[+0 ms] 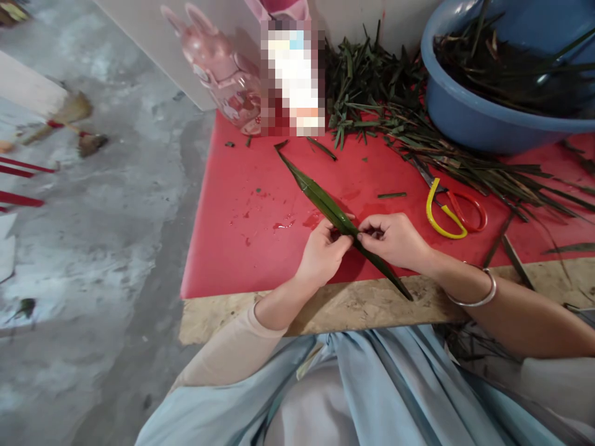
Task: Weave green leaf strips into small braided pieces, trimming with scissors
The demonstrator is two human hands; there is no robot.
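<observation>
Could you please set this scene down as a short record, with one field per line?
left hand: pinches the long green leaf near its middle
right hand: pinches the same leaf beside the left hand
leaf pose: slanted, lower tip past the red cover's near edge
work surface: red cover on a board, wet spots on it
scissors: yellow and red handles, lying right of the hands
basin: blue, with leaves inside
cut leaf pieces: heaped beside the basin
bottle: pink, with ears, at the far left
</observation>
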